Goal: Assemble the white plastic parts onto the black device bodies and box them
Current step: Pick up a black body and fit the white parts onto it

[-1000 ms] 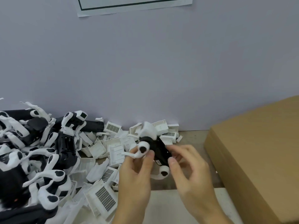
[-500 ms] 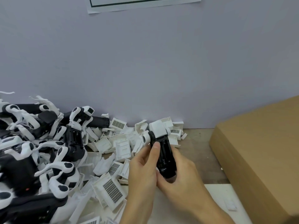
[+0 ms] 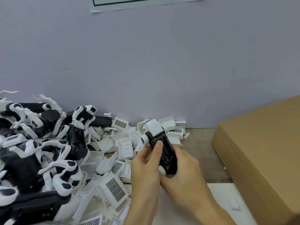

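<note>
Illumination was even, diffuse and moderately bright, without glare. Shadows under the hands were soft. Wide-angle distortion curved the frame edges; lower-left detail appeared slightly blurred.

Lilac wall (paper sheet taped up top).

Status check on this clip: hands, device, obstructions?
Left hand and right hand both grip the black device body. White cap on its far end. Cardboard box shut, right.
</note>
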`<state>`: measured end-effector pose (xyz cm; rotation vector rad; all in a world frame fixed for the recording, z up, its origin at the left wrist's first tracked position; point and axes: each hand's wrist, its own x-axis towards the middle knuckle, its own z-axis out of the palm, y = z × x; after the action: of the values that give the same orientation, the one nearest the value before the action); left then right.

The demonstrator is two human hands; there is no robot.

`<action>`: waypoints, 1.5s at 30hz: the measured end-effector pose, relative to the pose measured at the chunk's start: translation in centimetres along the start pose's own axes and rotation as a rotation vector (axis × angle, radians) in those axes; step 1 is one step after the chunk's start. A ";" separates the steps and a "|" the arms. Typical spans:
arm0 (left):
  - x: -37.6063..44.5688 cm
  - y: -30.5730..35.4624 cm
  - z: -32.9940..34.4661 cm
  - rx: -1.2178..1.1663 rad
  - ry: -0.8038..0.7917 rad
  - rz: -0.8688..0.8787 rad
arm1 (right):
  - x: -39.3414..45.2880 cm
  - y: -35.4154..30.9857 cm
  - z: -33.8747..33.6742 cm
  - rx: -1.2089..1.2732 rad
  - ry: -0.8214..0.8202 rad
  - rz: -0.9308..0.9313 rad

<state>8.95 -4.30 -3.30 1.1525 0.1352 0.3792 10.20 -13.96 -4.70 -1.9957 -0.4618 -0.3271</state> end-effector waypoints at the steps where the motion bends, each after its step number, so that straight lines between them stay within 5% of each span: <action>1: 0.0 0.0 0.0 -0.003 -0.009 0.002 | 0.0 -0.2 -0.1 -0.010 0.014 -0.017; 9: -0.2 0.0 0.0 0.021 -0.064 0.007 | 0.3 -0.4 -0.5 -0.107 0.081 -0.031; 17: -0.4 0.4 -0.1 0.154 -0.057 0.110 | 0.4 -0.2 -1.6 0.086 -0.073 -0.080; 23: -0.6 -0.4 -0.1 0.510 -0.143 0.327 | 0.6 -0.3 -2.9 0.333 -0.052 -0.024; 27: -1.0 -0.5 0.1 0.692 -0.252 0.350 | 1.1 -0.3 -2.2 0.496 0.120 0.131; 34: -1.2 -0.6 0.3 0.739 -0.346 0.327 | 1.4 0.3 -2.1 0.438 0.344 0.153; 41: -1.2 -0.6 0.0 0.692 -0.282 0.324 | 1.3 0.0 -1.9 0.512 0.235 0.136; 45: -0.7 -0.6 0.2 0.507 -0.067 0.330 | 1.0 0.0 -2.0 0.498 0.118 0.116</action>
<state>8.45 -4.97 -3.79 1.6943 -0.0229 0.6190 11.01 -15.55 -3.37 -1.5017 -0.3139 -0.2284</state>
